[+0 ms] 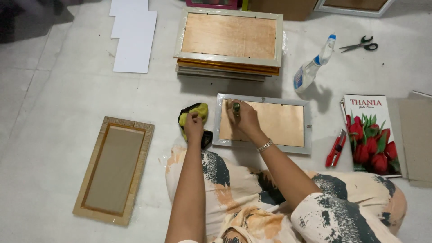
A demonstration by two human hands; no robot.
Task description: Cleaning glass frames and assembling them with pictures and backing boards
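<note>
Head cam looks down at a person seated on the floor w/ a silver frame (263, 123) lying face-down just in front of the knees, brown backing up. Right hand (243, 119) is closed around a small green-tipped tool (236, 107), held upright w/ tip pressed near the frame's upper-left corner. Left hand (193, 126) is fisted on a yellow-black cloth (194, 116) just left of the frame, touching it. Risk, judging from this: nothing pins the frame itself, so downward force at one corner could skid it or gouge the backing; tool could slip off toward the left hand. Pose: right forearm reaches fwd across the lap, wrist bent down, bracelet (264, 145) showing; left arm runs nearly straight ahead. Spray bottle (312, 66) and red cutter (336, 149) lie well apart to the right.
</note>
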